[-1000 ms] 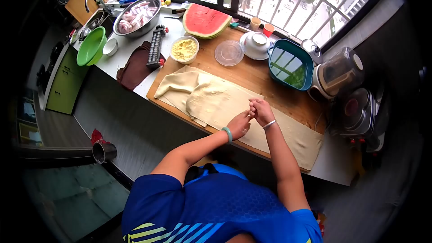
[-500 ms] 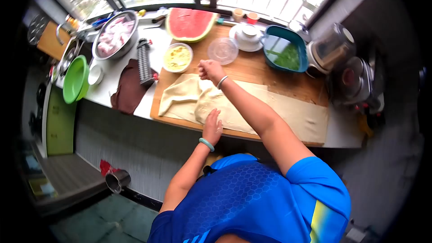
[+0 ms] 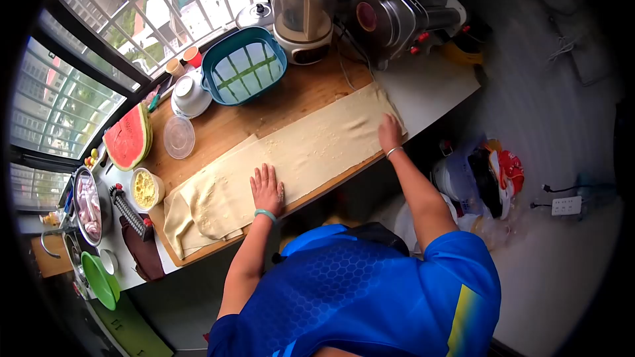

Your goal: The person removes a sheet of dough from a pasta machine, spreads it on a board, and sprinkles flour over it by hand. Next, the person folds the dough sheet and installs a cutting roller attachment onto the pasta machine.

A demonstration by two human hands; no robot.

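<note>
A long pale dough sheet (image 3: 311, 142) stretches along the front of a wooden board (image 3: 178, 188), with yellowish crumbs scattered over it. Its left end is folded and rumpled; small wrinkles show near the right end. My left hand (image 3: 266, 190), with a pale green bangle at the wrist, lies flat on the front part of the sheet, fingers spread. My right hand (image 3: 390, 135), wearing a silver bangle, is closed at the front edge near the sheet's right end, its fingertips partly hidden. A tub of yellow crumbs (image 3: 145, 188) stands by the board's left end.
Behind the dough are a teal basin (image 3: 243, 66) of water and greens, a clear lid (image 3: 179, 137), and white bowls (image 3: 190, 94). Watermelon (image 3: 127, 137) and a spiked roller (image 3: 130, 213) lie left. A blender (image 3: 304, 13) and a metal machine (image 3: 390, 16) stand at the back right.
The view has turned to the right. My right hand has gone from above the dough's left part to its right end. My left hand now lies further right along the sheet.
</note>
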